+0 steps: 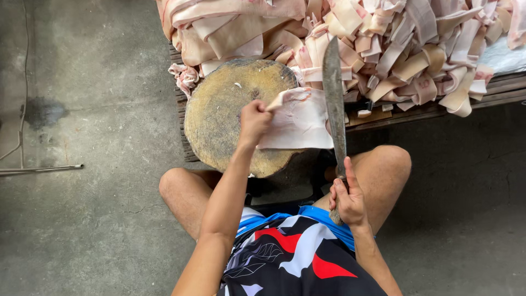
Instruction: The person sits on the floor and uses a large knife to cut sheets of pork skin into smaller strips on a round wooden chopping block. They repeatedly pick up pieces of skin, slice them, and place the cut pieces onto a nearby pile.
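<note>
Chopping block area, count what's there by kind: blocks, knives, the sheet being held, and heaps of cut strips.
Round wooden chopping block: 1
Long knife, in the right hand: 1
Pale skin sheet, gripped by the left hand: 1
Heap of cut strips: 1
Total: 4

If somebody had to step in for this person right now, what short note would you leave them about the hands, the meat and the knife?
Left hand: pinching the edge of a pale sheet of pork skin that lies on the round wooden chopping block.
Right hand: gripping the handle of a long knife, blade pointing away over the sheet's right edge.
Done: a big heap of cut strips is piled on the wooden bench behind the block.
Left: the sheet on the block looks uncut.
</note>
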